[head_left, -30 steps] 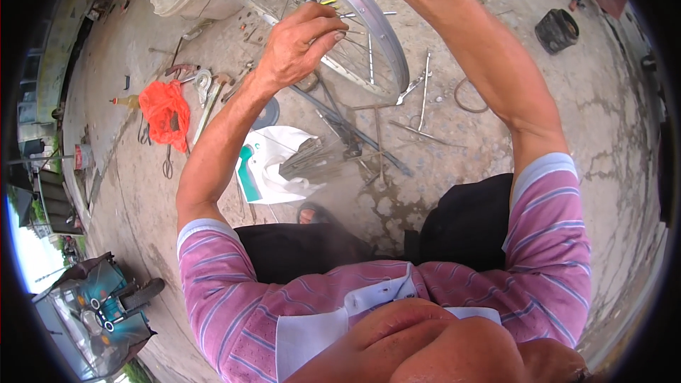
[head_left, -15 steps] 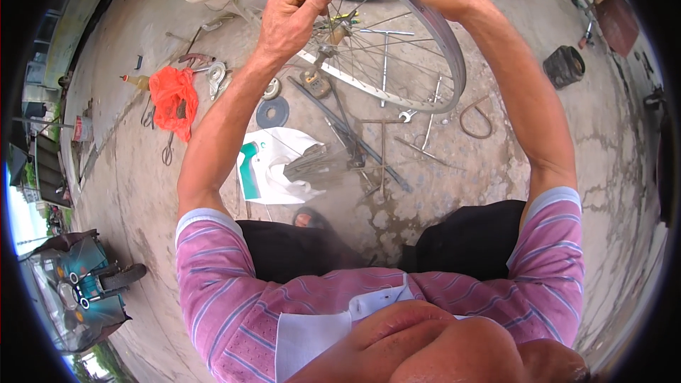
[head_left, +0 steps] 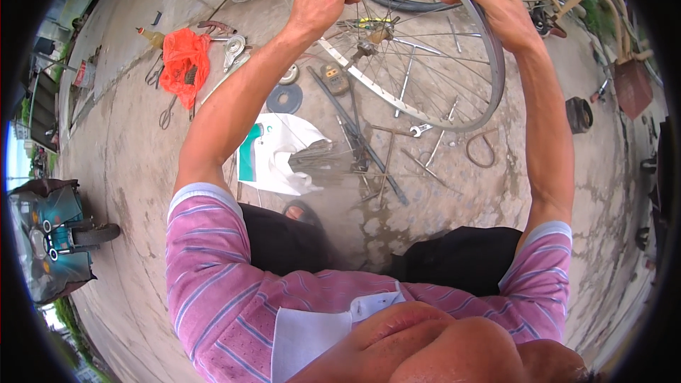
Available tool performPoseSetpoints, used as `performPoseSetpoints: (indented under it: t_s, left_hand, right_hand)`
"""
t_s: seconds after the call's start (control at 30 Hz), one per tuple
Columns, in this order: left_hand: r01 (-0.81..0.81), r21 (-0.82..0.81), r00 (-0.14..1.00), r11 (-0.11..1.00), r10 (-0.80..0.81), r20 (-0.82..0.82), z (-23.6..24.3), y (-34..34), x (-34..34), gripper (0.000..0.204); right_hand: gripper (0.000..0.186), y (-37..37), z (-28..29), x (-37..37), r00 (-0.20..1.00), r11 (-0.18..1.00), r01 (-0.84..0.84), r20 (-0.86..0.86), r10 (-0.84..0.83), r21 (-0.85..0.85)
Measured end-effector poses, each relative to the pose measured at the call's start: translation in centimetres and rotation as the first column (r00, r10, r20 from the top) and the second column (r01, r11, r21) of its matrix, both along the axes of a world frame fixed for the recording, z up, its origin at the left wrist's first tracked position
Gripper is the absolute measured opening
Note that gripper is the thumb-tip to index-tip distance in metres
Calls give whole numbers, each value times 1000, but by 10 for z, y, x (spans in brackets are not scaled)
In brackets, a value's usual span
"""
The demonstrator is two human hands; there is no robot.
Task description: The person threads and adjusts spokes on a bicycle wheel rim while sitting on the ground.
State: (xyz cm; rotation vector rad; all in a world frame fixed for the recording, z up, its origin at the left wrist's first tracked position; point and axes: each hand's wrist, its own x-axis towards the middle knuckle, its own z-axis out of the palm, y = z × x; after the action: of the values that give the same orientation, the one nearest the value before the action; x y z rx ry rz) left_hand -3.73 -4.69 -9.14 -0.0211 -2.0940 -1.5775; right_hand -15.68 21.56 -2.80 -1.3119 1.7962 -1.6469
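Note:
A spoked bicycle wheel stands tilted in front of me, its silver rim [head_left: 499,74] curving down at the right and its hub [head_left: 374,41] near the middle. My right hand [head_left: 493,3] grips the upper right of the rim, thumb on the near side and fingers reaching behind. With bent fingers pressed together, my left hand [head_left: 320,1] pinches at a spoke near the top of the wheel. Below lies a white and green plastic bag [head_left: 273,170] with a bundle of loose spokes [head_left: 313,159] on it. A yellowish device [head_left: 335,79] sits beside the wheel's lower left.
Around the wheel lie a T-handle wrench [head_left: 406,79], a spanner [head_left: 420,130], a dark bar [head_left: 383,170] and a grey disc [head_left: 284,98]. A red plastic bag [head_left: 186,67] is at left, a black container [head_left: 579,115] at right. A teal vehicle [head_left: 64,237] stands far left.
The wheel and both hands sit further right and slightly lower in the picture as the view shifts. My right hand now shows more fully on the rim; my left still pinches at the spokes.

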Motion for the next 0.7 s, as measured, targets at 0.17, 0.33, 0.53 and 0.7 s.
performPoseSetpoints:
  t_s: [0.17, 0.33, 0.53, 0.7]
  left_hand:
    - [-123, -42, 990, 992, 125, 67, -4, -14, -7, 33]
    - [-97, 181, 995, 979, 88, 52, -17, -31, -18, 31]
    - [-150, 164, 982, 975, 129, 136, -25, -49, -29, 30]
    - [-84, 249, 980, 965, 36, 194, -32, -66, -44, 31]
  right_hand:
    - [46, 3, -2, -2, 996, 996, 83, -31, -82, 33]
    - [48, 0, 2, 4, 998, 998, 59, -16, -60, -4]
    - [48, 3, -3, 2, 998, 997, 59, -16, -60, -43]
    - [43, 0, 2, 9, 990, 994, 113, -86, -112, 11]
